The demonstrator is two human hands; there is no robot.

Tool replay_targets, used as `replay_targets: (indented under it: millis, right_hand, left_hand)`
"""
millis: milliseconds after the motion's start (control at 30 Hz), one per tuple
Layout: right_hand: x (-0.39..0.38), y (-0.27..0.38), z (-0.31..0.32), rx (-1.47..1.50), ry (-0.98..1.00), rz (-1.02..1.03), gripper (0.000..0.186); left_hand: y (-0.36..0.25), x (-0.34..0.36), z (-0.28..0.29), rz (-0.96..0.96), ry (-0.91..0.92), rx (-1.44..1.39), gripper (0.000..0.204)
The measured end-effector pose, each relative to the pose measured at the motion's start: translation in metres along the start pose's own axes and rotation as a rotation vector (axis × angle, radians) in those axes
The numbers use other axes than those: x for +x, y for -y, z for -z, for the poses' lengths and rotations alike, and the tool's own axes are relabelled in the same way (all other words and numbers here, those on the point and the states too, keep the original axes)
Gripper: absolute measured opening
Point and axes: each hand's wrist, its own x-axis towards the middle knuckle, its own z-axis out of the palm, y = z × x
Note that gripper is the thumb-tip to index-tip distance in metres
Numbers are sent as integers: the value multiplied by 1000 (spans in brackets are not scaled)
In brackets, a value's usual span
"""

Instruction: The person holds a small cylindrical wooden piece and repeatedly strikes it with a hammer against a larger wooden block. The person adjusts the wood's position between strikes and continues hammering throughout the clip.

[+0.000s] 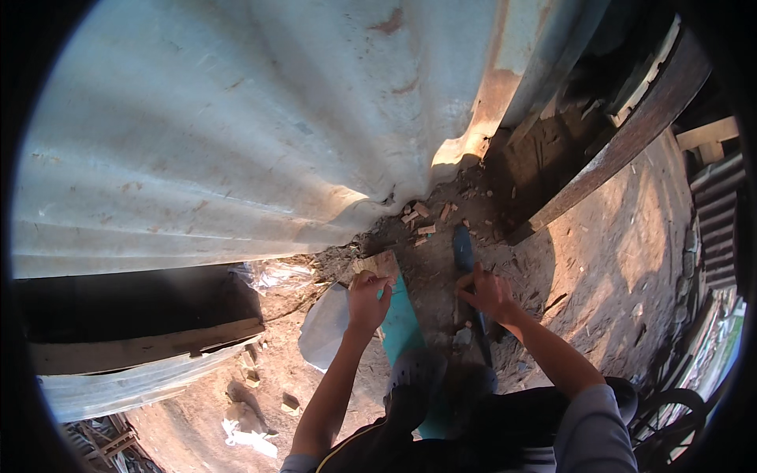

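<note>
My left hand (367, 303) is closed at the far end of a teal-painted wooden board (404, 319), its fingers curled by the bare, brownish tip. The board runs back toward me, and my left shoe (415, 370) is over its near part. To the right, my right hand (490, 295) is closed, with the thumb and fingers curled around a long, dark, blade-like tool (464, 246). One broad end of this tool shows beyond the hand; the rest runs down toward my feet. The fingers hide the gripped part, and its exact kind is unclear.
Several small wood chips (426, 230) lie on the dirt ahead. A corrugated metal sheet (236, 134) rises at the far left. Beside my left forearm lies a grey flat piece (325, 327). A curved timber beam (607, 162) slants across the right; a wheel (670, 422) stands lower right.
</note>
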Motion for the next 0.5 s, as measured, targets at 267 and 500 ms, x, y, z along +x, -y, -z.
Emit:
replay_targets:
  millis: [267,500]
  right_hand:
    - [-11,-11,-15,53,6,-61,54]
    - [-5,57,57,224,-61,382,53]
  left_hand:
    - [3,-7,31,99,-231,-118,10]
    - [-35,0,68,251,-157,-412,35]
